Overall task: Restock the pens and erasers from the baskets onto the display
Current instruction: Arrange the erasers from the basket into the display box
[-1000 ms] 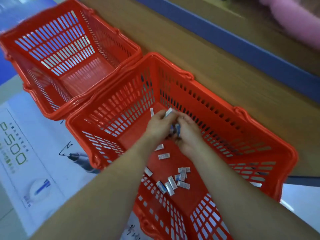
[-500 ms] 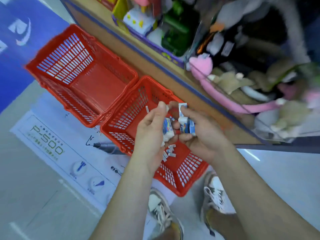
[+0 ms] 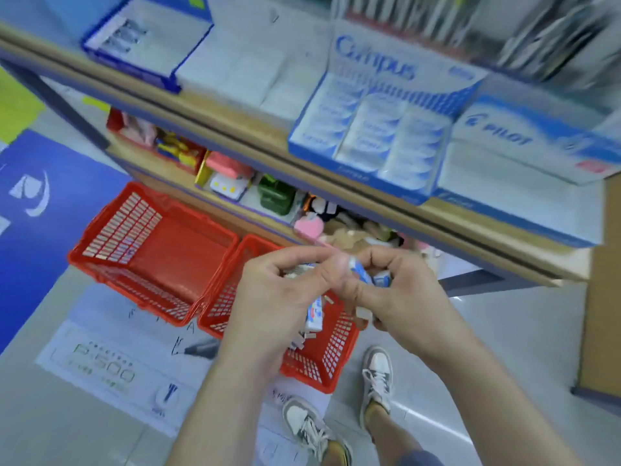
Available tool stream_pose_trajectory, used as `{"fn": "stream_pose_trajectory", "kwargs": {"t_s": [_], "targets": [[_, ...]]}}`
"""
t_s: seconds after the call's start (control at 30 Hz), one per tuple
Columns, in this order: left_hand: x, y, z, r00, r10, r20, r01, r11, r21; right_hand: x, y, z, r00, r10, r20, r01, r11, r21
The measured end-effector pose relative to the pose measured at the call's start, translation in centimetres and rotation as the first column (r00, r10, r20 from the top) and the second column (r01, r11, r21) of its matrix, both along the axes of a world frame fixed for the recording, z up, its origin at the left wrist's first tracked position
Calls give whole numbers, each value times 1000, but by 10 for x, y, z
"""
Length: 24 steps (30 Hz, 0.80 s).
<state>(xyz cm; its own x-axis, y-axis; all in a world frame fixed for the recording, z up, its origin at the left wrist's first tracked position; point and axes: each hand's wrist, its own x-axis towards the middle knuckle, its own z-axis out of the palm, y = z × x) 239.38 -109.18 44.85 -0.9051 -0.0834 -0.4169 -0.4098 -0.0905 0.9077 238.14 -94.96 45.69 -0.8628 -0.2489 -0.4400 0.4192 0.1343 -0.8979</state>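
Observation:
My left hand (image 3: 279, 297) and my right hand (image 3: 400, 294) meet in front of me, high above the right red basket (image 3: 331, 351). Both grip small white-and-blue erasers (image 3: 314, 316); several show between the fingers, and one more eraser (image 3: 363, 275) is pinched where the hands touch. Loose erasers lie on the basket floor below. On the upper shelf stands the blue Campus eraser display box (image 3: 373, 129), its rows filled with white-and-blue packs. A Pilot box (image 3: 524, 153) stands to its right. Pens (image 3: 470, 21) hang blurred at top right.
An empty red basket (image 3: 158, 253) stands on the floor to the left. The wooden shelf edge (image 3: 235, 129) runs diagonally across; a lower shelf holds toys and plush items (image 3: 275, 193). My feet in sneakers (image 3: 376, 378) stand beside the baskets on a printed floor mat (image 3: 100, 364).
Both hands have lifted out of the basket with erasers, and my view has risen from the basket floor to the shelf with the display boxes.

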Motion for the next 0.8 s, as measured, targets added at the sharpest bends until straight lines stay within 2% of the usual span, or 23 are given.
{"fn": "stream_pose_trajectory", "kwargs": {"t_s": [0.07, 0.13, 0.23, 0.33, 0.43, 0.53, 0.63, 0.8], "targets": [[-5, 11, 23, 990, -130, -62, 130, 992, -4, -2, 21, 17, 995, 61, -83, -50, 991, 125], [-13, 23, 36, 964, -247, -103, 236, 966, -103, -5, 41, 29, 990, 80, -115, -58, 981, 184], [-29, 47, 48, 924, -343, -168, 286, 913, -292, -14, 71, 40, 986, 86, -143, -46, 965, 258], [-47, 80, 55, 926, -331, -181, 259, 906, -335, -22, 100, 46, 971, 22, -239, 56, 948, 315], [-62, 114, 59, 975, -199, -99, 183, 971, -154, -34, 127, 52, 946, -163, -281, 231, 945, 231], [-76, 141, 61, 996, -92, -2, 92, 994, -58, -50, 148, 55, 948, -213, -237, 259, 948, 186], [-87, 155, 63, 997, -61, 40, 64, 995, -74, -63, 162, 50, 944, -316, -95, 321, 947, 34], [-100, 159, 60, 986, -149, 72, 161, 966, -202, -75, 169, 47, 915, -399, 58, 402, 914, -51]]}}
